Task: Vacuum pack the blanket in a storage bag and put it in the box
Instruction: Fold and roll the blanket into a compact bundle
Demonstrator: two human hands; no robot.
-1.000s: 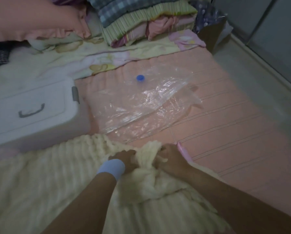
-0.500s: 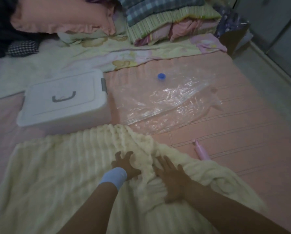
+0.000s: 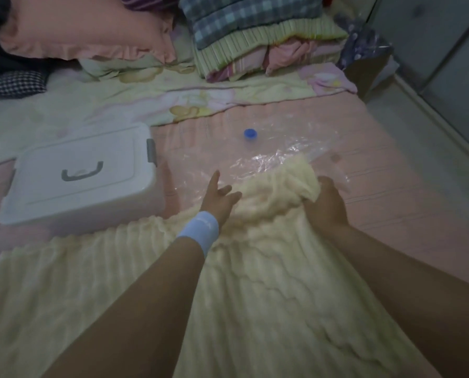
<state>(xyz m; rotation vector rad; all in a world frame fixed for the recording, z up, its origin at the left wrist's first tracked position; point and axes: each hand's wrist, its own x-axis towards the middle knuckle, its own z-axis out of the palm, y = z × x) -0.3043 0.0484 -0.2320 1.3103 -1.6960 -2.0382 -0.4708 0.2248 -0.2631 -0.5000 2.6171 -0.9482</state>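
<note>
The cream blanket (image 3: pixel 228 296) is spread over the pink mattress (image 3: pixel 407 219) on the near side of the white lidded box (image 3: pixel 78 181), its far edge bunched up to the box's right and lapping onto the clear storage bag (image 3: pixel 279 156), which lies flat just right of the box. Right of the box, the right hand (image 3: pixel 326 203) has its fingers curled round that raised bunch of blanket, while the left hand (image 3: pixel 219 197), with a pale blue wristband (image 3: pixel 199 231), reaches over the blanket's edge with fingers straight and spread, gripping nothing. The bag's blue valve cap (image 3: pixel 250 133) sits right of the box's far corner.

Both forearms reach forward. The left hand (image 3: pixel 218 196) spreads straight fingers; the right hand's (image 3: pixel 324 204) curled fingers grip the blanket (image 3: pixel 268 268).
</note>
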